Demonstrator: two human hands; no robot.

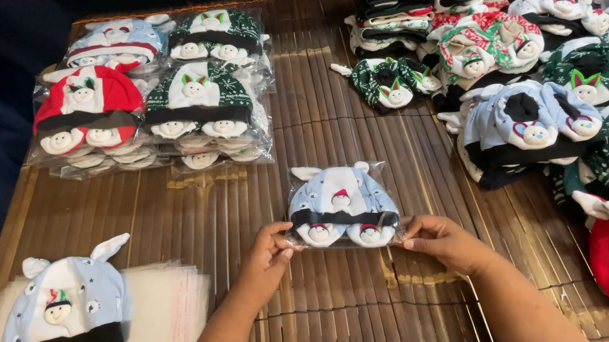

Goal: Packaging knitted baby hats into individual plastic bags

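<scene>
Both hands, left hand (265, 260) and right hand (441, 241), pinch a bagged blue hat set (341, 207) on the bench (340, 309). Sealed packs (151, 97) are stacked behind. Many loose hats (538, 82) and one blue hat (62, 312) on empty bags (167, 325) remain unpacked.

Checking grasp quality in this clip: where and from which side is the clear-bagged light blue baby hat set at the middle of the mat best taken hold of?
Probably by its two near corners, from the person's side. The clear-bagged light blue baby hat set lies flat on the brown slatted bamboo mat, its soft middle bulging, so the thin near edge pinches easiest. The left hand and right hand pinch there now.
</scene>
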